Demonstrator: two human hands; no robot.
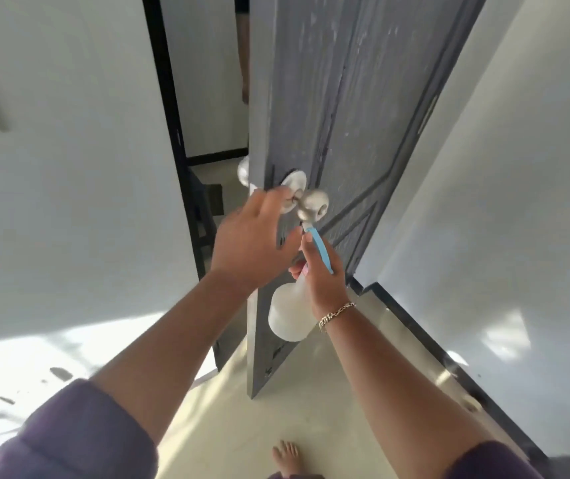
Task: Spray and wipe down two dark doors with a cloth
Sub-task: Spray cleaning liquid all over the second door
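Both hands crowd the grey door's (338,108) steel knob (312,202): left hand (252,243), fingers extended, at its nine o'clock, right hand (325,274) gripping the spray bottle (288,314) at six, which could knock it; no cloth visible.

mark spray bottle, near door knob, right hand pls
spray bottle (287,314), head view, on its translucent white body.
door knob (312,203), head view, on the round silver ball.
right hand (323,276), head view, on the back of the hand.
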